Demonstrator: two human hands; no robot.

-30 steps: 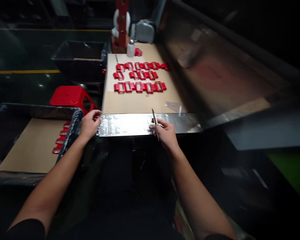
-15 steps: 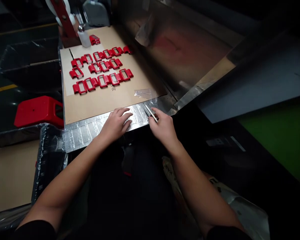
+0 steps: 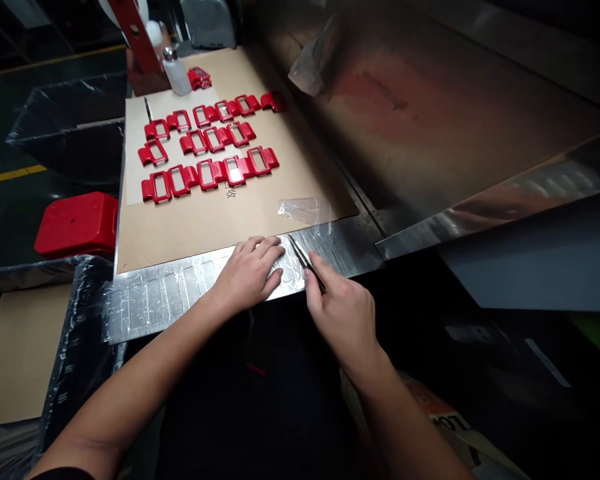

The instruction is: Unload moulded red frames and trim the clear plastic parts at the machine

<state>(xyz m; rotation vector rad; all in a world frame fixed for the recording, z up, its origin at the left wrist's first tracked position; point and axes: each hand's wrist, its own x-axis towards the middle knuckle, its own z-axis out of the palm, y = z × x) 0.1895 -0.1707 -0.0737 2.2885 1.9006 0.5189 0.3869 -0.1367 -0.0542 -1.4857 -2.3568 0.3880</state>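
Holding tweezers, right hand faces red parts across cardboard.

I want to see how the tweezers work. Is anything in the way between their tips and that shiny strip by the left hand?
Nothing visible blocks them. The right hand holds the tweezers, whose tips lie over the clear film strip on the metal edge, right beside the left hand pressing flat on it.

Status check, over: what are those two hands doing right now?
Left hand flat on taped metal strip. Right hand gripping tweezers, tips at the strip. Red parts beyond, nothing blocking.
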